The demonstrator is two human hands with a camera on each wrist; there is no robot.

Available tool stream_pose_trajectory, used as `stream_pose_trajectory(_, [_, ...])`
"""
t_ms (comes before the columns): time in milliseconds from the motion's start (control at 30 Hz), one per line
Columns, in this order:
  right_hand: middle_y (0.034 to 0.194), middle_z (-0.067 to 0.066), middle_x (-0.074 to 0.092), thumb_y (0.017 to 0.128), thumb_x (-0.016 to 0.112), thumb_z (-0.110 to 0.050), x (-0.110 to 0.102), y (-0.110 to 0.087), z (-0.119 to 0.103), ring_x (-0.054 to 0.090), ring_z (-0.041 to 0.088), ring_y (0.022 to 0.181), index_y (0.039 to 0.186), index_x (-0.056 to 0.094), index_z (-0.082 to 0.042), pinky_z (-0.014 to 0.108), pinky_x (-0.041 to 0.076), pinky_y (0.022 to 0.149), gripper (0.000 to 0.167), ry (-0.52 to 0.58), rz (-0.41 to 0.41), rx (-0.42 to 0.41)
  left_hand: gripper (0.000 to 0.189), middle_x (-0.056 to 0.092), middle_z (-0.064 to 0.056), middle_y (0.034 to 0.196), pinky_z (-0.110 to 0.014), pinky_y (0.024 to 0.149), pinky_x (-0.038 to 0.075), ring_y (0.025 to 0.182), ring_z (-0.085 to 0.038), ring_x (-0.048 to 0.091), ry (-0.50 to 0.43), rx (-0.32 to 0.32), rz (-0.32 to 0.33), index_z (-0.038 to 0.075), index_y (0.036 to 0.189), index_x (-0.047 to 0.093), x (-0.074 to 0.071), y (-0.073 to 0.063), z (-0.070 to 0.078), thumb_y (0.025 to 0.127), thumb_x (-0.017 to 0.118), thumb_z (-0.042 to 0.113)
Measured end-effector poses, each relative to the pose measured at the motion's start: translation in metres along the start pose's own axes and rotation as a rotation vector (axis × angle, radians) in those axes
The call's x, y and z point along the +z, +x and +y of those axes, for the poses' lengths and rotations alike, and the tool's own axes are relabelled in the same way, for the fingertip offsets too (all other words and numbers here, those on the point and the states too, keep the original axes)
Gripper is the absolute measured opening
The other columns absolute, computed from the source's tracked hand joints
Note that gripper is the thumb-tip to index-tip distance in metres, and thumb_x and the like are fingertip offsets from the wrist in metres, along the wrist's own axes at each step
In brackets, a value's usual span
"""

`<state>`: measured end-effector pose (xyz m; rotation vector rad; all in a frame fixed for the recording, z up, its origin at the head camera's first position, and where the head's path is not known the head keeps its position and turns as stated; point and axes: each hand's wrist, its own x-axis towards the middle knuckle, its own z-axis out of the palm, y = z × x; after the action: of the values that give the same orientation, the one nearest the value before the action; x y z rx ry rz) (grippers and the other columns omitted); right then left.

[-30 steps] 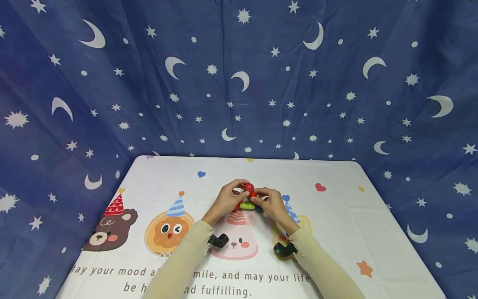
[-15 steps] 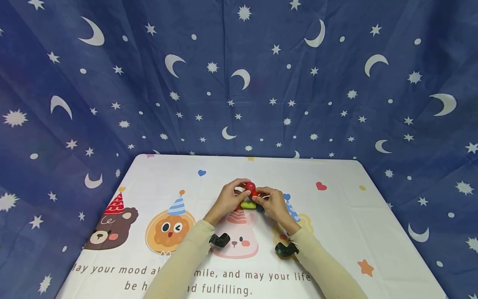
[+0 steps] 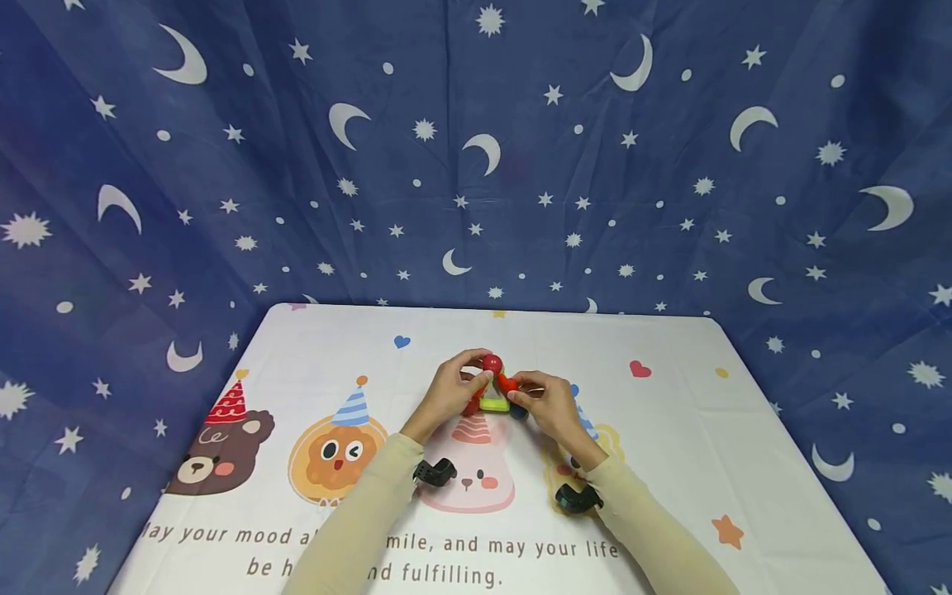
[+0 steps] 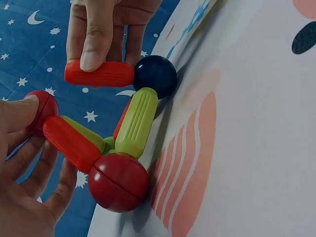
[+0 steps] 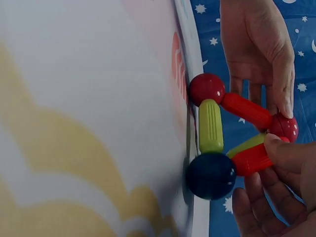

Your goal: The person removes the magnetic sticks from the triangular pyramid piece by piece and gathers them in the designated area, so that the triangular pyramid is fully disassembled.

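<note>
A small frame of ball-and-stick magnetic toy pieces stands between both hands. My left hand [image 3: 449, 390] pinches the upper red ball [image 4: 42, 111] between thumb and fingers. From that ball a red stick [image 4: 71, 143] slants down to a lower red ball [image 4: 118, 182] at the cloth. A yellow-green stick [image 4: 137, 123] joins the lower red ball to a dark blue ball [image 5: 211, 176]. My right hand [image 3: 552, 405] pinches another red stick [image 4: 98, 73], whose lower end meets the blue ball. Behind these, a second yellow-green stick [image 5: 247, 145] shows, partly hidden.
The table is covered with a white cloth [image 3: 654, 463] printed with cartoon animals and lettering. Behind it hangs a blue curtain [image 3: 476, 215] with moons and stars. Black straps with cameras sit at both wrists.
My left hand has moved slightly up and left with the upper red ball, and my right hand's red stick has tilted away from it. The gap between the hands is wider.
</note>
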<state>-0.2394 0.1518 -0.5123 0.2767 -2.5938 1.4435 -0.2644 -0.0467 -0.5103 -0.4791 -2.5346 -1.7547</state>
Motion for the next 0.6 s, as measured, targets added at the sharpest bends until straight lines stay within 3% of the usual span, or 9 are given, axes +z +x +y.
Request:
stream_pose_trajectory(133, [0.090,0.006,0.075,0.078,0.082,-0.008,-0.005,-0.002,0.002,0.071,0.018,0.082,0.098,0.074,-0.009,0.026,0.059,0.074,0.022,0.000,-0.011,0.016,0.039,0.067,-0.009,0.117,-0.037,0.092,0.053,0.109,-0.024,0.062,-0.012,-0.021,-0.016,0.012,0.131,0.060,-0.001,0.001,0.000,0.093,0.068,0.016])
stream_pose_trajectory(300, [0.090,0.004,0.074,0.079,0.081,-0.008,-0.011,-0.004,0.004,0.071,0.016,0.082,0.104,0.072,-0.009,0.024,0.058,0.073,0.026,-0.023,-0.017,-0.021,0.040,0.067,-0.008,0.119,-0.038,0.094,0.053,0.111,-0.024,0.062,-0.014,-0.023,-0.011,0.014,0.132,0.060,-0.003,0.001,0.001,0.094,0.067,0.018])
stream_pose_trajectory(600, [0.091,0.004,0.074,0.079,0.081,-0.010,-0.018,-0.008,0.007,0.071,0.019,0.084,0.102,0.072,-0.009,0.025,0.058,0.074,0.024,-0.041,-0.031,-0.048,0.040,0.066,-0.006,0.125,-0.037,0.094,0.054,0.114,-0.021,0.061,-0.020,0.037,-0.011,0.018,0.135,0.059,-0.011,0.001,-0.003,0.096,0.064,0.017])
